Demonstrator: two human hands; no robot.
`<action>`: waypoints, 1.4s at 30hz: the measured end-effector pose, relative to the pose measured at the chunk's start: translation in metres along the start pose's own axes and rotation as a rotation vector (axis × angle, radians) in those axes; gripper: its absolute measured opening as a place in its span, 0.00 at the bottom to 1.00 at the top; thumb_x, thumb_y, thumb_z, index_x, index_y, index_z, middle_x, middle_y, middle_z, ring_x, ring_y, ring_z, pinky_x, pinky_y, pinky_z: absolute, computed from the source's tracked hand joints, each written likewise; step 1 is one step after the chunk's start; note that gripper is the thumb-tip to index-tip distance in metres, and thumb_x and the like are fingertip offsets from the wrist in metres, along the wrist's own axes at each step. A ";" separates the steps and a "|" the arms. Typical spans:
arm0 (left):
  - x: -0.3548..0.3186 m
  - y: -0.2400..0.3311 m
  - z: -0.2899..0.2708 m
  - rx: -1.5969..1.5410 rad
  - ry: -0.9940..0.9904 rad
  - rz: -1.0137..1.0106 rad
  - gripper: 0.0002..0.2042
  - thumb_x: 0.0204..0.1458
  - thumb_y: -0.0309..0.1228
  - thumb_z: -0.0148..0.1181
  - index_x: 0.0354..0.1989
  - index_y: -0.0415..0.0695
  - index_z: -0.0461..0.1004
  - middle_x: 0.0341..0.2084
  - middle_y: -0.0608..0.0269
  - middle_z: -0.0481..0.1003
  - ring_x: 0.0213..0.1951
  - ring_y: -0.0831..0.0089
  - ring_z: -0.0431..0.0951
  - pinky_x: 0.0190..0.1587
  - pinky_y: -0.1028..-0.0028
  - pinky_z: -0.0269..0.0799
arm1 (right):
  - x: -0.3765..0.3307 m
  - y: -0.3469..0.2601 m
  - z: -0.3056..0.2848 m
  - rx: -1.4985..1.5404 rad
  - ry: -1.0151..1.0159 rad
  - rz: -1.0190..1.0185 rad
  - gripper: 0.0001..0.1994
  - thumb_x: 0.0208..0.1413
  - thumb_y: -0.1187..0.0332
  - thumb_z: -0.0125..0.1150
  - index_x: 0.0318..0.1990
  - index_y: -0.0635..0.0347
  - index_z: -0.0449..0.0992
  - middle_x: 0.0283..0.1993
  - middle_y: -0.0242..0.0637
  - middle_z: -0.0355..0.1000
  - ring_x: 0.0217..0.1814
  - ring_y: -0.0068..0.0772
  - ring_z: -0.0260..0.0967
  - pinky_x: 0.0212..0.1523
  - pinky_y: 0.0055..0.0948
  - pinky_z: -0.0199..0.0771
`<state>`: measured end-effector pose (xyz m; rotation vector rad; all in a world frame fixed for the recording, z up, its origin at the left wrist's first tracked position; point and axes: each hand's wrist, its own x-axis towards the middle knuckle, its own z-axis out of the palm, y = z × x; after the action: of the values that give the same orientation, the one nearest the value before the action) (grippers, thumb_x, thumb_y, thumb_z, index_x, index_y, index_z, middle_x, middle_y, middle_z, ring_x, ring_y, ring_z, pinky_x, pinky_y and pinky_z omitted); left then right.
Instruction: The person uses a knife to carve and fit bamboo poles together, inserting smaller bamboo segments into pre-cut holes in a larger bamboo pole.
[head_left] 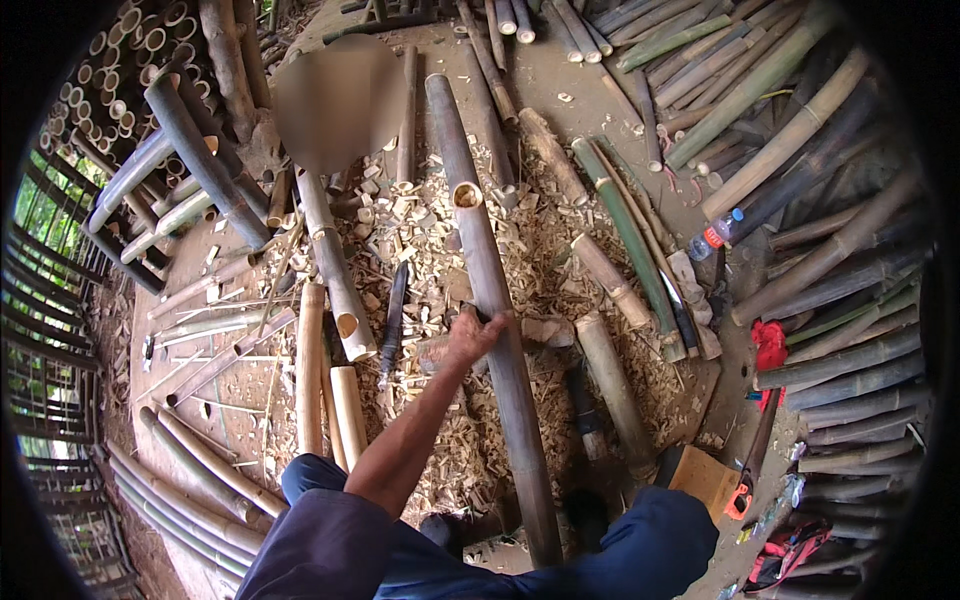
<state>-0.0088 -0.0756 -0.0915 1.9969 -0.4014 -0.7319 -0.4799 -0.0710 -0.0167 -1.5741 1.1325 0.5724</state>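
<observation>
From the head camera, my left hand (472,335) grasps one long dark bamboo pole (495,300) lying on the shavings (430,250). My right hand is hidden. Poles crowd both sides; one water bottle (715,235) lies right.

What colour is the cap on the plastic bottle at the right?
Red, on the clear bottle; seen in the head view.

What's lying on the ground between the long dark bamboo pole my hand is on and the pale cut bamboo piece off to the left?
In the head view, between the dark bamboo pole and the pale cut bamboo piece, a dark narrow blade-like tool lies on bamboo shavings.
</observation>
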 end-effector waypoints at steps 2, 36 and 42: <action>-0.009 0.061 -0.011 0.238 -0.265 -0.073 0.33 0.48 0.54 0.64 0.48 0.32 0.76 0.34 0.45 0.81 0.37 0.54 0.82 0.40 0.62 0.78 | -0.014 0.014 -0.006 0.019 0.058 0.058 0.33 0.45 0.54 0.70 0.56 0.64 0.68 0.49 0.55 0.75 0.52 0.52 0.74 0.52 0.43 0.72; -0.057 -0.044 -0.054 0.732 -0.181 0.317 0.44 0.40 0.38 0.71 0.69 0.42 0.58 0.59 0.47 0.69 0.60 0.45 0.67 0.61 0.55 0.68 | -0.060 0.033 0.061 0.095 -0.036 0.046 0.46 0.41 0.49 0.77 0.63 0.64 0.59 0.56 0.54 0.71 0.57 0.54 0.72 0.59 0.44 0.71; -0.061 -0.042 -0.057 0.718 -0.223 0.302 0.42 0.43 0.37 0.71 0.68 0.47 0.58 0.60 0.50 0.67 0.61 0.45 0.66 0.61 0.54 0.69 | -0.047 -0.004 0.059 0.042 0.032 0.066 0.42 0.41 0.51 0.78 0.60 0.62 0.62 0.50 0.50 0.75 0.54 0.48 0.75 0.56 0.42 0.72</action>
<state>-0.0197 0.0169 -0.0859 2.4287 -1.2069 -0.6707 -0.4858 0.0009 0.0044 -1.5198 1.2168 0.5649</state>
